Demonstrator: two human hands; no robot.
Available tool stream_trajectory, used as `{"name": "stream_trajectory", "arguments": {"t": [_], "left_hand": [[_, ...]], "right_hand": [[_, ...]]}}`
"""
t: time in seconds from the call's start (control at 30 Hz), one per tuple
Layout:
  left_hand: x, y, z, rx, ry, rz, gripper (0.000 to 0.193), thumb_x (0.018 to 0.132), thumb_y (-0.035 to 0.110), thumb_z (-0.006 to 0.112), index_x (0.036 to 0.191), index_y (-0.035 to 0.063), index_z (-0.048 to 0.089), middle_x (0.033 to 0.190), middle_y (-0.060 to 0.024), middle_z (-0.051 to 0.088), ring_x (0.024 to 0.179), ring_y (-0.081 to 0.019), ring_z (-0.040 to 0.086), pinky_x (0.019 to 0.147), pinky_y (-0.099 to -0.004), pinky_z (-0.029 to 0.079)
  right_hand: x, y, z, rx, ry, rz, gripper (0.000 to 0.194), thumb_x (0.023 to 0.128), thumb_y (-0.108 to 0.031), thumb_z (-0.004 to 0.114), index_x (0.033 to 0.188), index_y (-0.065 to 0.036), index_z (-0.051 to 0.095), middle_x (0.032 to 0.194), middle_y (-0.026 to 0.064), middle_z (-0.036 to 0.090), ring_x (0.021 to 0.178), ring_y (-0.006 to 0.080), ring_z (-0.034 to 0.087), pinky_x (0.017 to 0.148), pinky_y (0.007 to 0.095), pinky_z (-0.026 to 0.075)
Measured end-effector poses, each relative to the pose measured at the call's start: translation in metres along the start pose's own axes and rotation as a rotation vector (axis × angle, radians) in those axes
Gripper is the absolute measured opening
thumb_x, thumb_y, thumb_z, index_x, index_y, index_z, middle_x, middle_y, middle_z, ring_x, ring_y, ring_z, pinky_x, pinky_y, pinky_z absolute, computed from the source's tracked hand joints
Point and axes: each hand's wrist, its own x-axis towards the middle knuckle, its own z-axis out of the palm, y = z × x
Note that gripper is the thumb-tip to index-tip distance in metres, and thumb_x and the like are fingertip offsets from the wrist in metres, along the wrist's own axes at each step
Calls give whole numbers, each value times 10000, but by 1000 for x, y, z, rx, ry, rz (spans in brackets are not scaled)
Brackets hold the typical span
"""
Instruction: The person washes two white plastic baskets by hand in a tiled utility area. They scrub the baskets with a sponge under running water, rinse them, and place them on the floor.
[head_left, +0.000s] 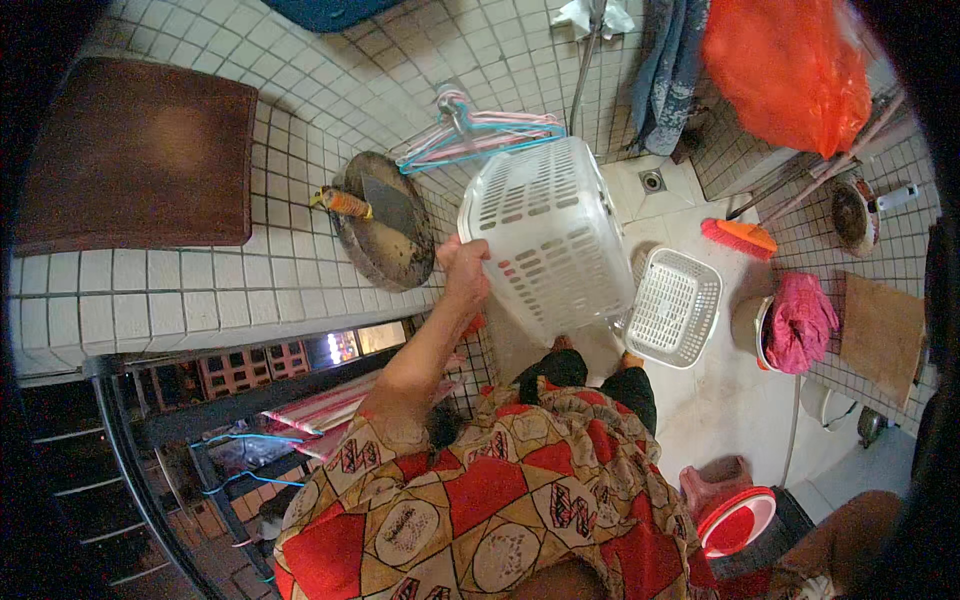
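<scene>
My left hand (466, 271) grips the rim of a large white slotted plastic laundry basket (555, 247). The basket is tipped on its side above the floor, its slotted wall and base towards me. Through its slots a little red shows; the inside is hidden. Just right of it, a smaller white plastic basket (675, 307) lies on the pale floor, with nothing seen inside. Pink, white and blue clothes hangers (480, 135) hang from a rail against the tiled wall, close behind the large basket. My right hand is out of view.
A round blackened board (382, 262) with an orange-handled flat-bladed tool (349, 204) leans at left. An orange brush head (739, 238), a bucket with pink cloth (799, 322) and a red basin (739, 521) are at right. A red plastic bag (787, 67) hangs above. Metal railing (142, 465) borders the left.
</scene>
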Motion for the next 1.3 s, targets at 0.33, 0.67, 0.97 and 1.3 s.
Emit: {"name": "stream_trajectory", "arguments": {"t": [0.33, 0.67, 0.97, 1.3], "left_hand": [[74, -83, -68, -370, 67, -321, 465, 592, 37, 460, 1053, -20, 453, 922, -150, 498, 777, -325, 506, 715, -495, 453], [123, -158, -211, -519, 120, -310, 249, 650, 138, 489, 875, 33, 478, 933, -132, 501, 826, -279, 508, 744, -481, 464], [146, -183, -173, -413, 432, -185, 231, 609, 125, 505, 820, 37, 471, 911, -129, 503, 880, -328, 515, 822, -503, 441], [182, -168, -115, -301, 587, -162, 360, 665, 134, 462, 997, -2, 491, 979, -145, 551, 902, -312, 538, 844, -453, 458]], "right_hand": [[154, -16, 43, -8, -52, -3, 296, 865, -229, 473, 1057, -13, 542, 1038, 111, 555, 917, 199, 547, 857, 328, 431], [54, 458, 52, -225, -388, 753, 228, 815, -180, 475, 912, 6, 567, 725, 76, 580, 580, 161, 547, 474, 276, 451], [115, 600, 96, -115, -391, 1009, 238, 793, -143, 511, 970, -4, 586, 787, 112, 612, 659, 245, 571, 604, 339, 470], [32, 679, 51, -1082, -798, -49, 224, 781, -168, 486, 921, -15, 571, 707, 103, 554, 567, 237, 513, 529, 363, 458]]}}
